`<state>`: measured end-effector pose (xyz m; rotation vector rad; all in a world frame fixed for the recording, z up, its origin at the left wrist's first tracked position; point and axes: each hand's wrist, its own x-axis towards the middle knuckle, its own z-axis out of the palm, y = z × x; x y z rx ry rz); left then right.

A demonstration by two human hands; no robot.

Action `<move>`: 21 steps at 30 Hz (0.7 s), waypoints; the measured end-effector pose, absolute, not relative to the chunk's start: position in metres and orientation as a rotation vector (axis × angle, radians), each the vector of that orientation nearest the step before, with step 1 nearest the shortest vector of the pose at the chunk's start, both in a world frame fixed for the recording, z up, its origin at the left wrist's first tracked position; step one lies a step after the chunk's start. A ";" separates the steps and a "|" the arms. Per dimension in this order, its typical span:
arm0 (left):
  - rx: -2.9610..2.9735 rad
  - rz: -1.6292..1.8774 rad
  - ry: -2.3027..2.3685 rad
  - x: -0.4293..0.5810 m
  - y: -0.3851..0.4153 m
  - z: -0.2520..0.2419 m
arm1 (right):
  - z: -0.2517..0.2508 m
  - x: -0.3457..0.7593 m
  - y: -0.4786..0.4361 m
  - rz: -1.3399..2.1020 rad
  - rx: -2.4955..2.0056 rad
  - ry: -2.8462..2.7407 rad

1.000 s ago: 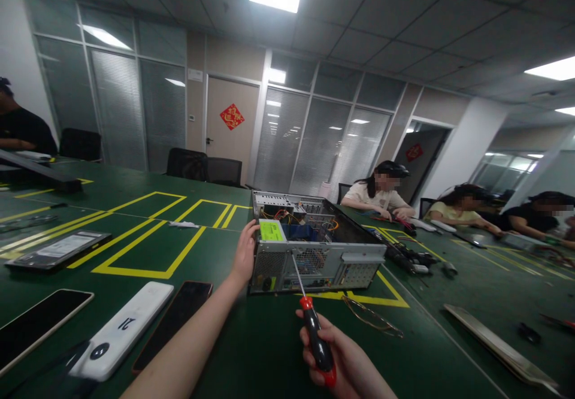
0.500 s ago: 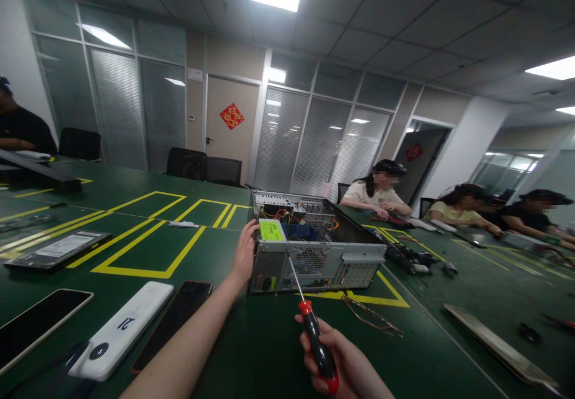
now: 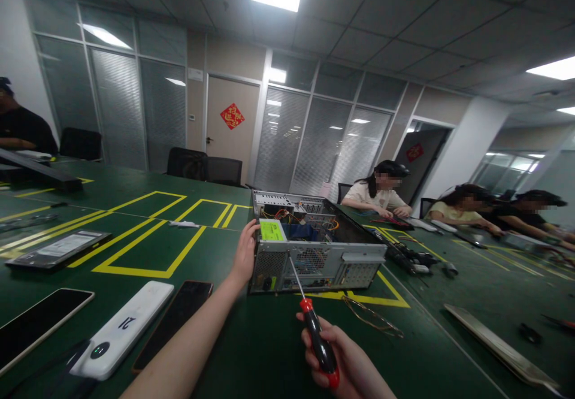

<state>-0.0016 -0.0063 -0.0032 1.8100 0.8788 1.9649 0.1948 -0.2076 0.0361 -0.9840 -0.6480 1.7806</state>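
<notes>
An opened computer case (image 3: 363, 244) lies on its side on the green table, its rear panel facing me. A power supply with a bright green label (image 3: 272, 231) sits in its left rear corner. Against that corner, my left hand (image 3: 245, 252) grips the case, the fingertips at the top edge near the label. My right hand (image 3: 335, 351) is closed around the black and red handle of a screwdriver (image 3: 318, 336). Its shaft points up and away, and the tip meets the rear panel just below the power supply's right end; the screw there is too small to make out.
Left on the table are a hard drive (image 3: 58, 249), a white power bank (image 3: 128, 327) and two phones. A pair of glasses (image 3: 372, 318) lies before the case. Cables (image 3: 411, 255) and a metal cover plate (image 3: 498, 345) lie right. Several people sit around the table.
Both hands keep nearly the same places. The screwdriver's handle has shifted very slightly right, with its tip still at the rear panel.
</notes>
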 end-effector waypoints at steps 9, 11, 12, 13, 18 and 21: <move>1.824 1.959 0.896 -0.002 -0.004 -0.005 | 0.042 0.197 -0.206 1.784 -0.949 -0.595; 1.823 1.964 0.892 -0.002 -0.004 -0.006 | 0.046 0.199 -0.207 1.789 -0.948 -0.543; 1.821 1.967 0.889 -0.002 -0.004 -0.006 | 0.048 0.200 -0.207 1.804 -0.945 -0.491; 1.817 1.970 0.888 -0.002 -0.004 -0.006 | 0.050 0.201 -0.207 1.835 -0.940 -0.423; 1.810 1.972 0.884 -0.002 -0.003 -0.005 | 0.065 0.194 -0.209 1.972 -0.855 -0.027; 1.814 1.970 0.876 -0.002 -0.003 -0.005 | 0.072 0.184 -0.211 2.022 -0.855 -0.089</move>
